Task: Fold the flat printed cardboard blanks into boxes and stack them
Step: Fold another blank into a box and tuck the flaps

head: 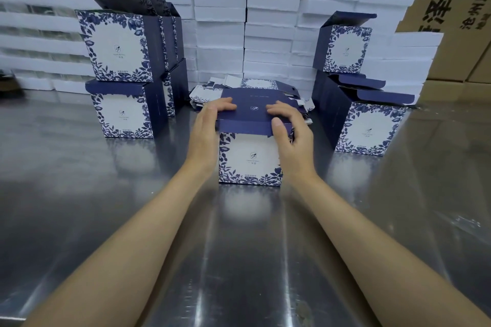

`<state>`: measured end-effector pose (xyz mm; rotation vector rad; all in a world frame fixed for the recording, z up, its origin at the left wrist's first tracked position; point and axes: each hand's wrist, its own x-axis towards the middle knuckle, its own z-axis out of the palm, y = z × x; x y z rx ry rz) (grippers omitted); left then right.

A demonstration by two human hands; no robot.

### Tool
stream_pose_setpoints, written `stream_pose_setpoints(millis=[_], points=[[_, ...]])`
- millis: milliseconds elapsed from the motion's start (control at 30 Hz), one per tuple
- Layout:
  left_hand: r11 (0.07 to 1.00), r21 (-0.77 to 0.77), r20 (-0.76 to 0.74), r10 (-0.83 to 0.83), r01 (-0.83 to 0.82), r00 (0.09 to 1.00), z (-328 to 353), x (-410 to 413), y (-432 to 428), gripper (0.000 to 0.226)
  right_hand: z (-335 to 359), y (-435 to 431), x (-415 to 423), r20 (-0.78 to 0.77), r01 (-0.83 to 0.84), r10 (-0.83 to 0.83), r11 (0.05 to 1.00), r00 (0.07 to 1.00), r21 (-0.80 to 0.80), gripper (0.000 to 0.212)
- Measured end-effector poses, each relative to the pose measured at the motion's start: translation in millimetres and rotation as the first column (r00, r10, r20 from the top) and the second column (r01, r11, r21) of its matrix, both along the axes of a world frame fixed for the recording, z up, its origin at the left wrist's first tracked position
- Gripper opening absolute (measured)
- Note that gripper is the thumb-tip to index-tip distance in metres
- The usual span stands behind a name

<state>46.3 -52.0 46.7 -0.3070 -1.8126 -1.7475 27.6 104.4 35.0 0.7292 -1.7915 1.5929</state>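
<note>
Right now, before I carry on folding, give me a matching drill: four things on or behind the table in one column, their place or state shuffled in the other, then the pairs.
Things:
1. middle box
2. flat blanks
3. white packs
4. brown cartons

Places or states:
A. stacked high along the back
B. far right, black lettering
C. upright on the table, left hand and right hand gripping its lid
D. lying in a loose pile just behind the middle box

Pairs: 1-C, 2-D, 3-A, 4-B
</note>
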Motion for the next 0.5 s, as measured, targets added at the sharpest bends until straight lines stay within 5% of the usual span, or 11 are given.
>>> stream_pose_setpoints(millis=[133,267,500], points=[[0.986,-0.163,-0.041,0.029,-0.035,0.999,-3,6,1,0.025,3,-1,2,0.029,0.009,-0.007,0.998,1.0,-0.06,0.018],[0.992,-0.097,-0.071,0.073,-0.079,0.995,6,10,6,0.006,11,-2,3,0.086,0.008,0.0,0.996,0.996,-0.088,0.01],[0.998,0.009,-0.118,0.058,-0.057,0.991,18,15,11,0.017,14,-5,8,-0.044,0.031,-0.036,0.992,0.998,-0.122,0.01]])
